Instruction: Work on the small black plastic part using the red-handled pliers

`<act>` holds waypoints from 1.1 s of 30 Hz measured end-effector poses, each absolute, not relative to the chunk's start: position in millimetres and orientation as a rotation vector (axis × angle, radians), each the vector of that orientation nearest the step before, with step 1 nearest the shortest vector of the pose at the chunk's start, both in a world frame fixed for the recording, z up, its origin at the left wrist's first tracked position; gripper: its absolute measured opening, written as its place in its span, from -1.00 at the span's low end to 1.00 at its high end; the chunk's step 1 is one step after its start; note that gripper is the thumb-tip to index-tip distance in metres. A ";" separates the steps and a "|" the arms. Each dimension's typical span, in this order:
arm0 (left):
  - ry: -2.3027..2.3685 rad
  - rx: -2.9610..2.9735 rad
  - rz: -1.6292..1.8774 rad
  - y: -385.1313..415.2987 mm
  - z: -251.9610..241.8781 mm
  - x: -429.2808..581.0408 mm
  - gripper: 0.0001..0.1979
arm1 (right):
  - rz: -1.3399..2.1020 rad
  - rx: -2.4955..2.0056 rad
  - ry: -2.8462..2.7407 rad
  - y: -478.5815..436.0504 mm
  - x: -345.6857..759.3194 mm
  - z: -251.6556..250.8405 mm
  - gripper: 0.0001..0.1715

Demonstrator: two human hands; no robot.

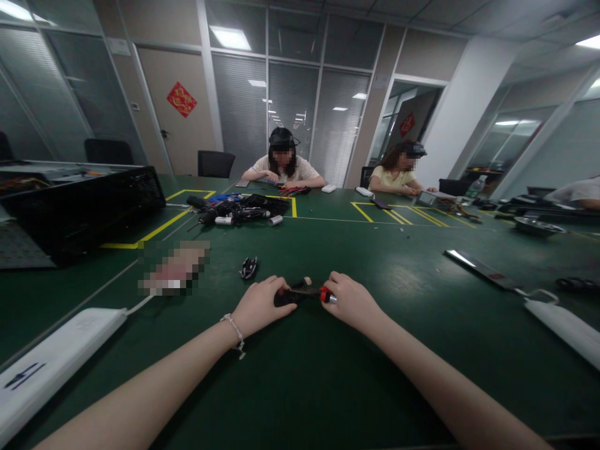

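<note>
My left hand [262, 305], with a bracelet at the wrist, is closed on one end of a small dark item [287, 296] above the green table. Opposite it, my right hand [349, 300] grips a red and black tool [325, 295] with a silvery end. Thin dark material spans the gap between both hands; its exact shape is too small to tell. Just behind this lies a small pale piece [307, 280]. A small black bundle [249, 268] rests on the table beyond my left hand.
A black computer case [89, 215] stands at the left. Tangled black cables [239, 209] lie farther back. White power banks [60, 369] [565, 325] flank my arms, each wired to a flat device. Two people sit across the green table [328, 240], another at far right.
</note>
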State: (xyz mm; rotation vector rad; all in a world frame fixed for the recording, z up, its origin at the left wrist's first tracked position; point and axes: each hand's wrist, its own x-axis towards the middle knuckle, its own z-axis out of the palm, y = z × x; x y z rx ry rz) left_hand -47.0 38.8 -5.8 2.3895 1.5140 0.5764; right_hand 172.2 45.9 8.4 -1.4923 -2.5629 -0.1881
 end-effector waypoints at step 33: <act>1.505 2.379 0.596 38.0 -5.9 -46.1 -0.71 | -0.187 -1.498 -2.573 44.9 170.6 10.0 -0.75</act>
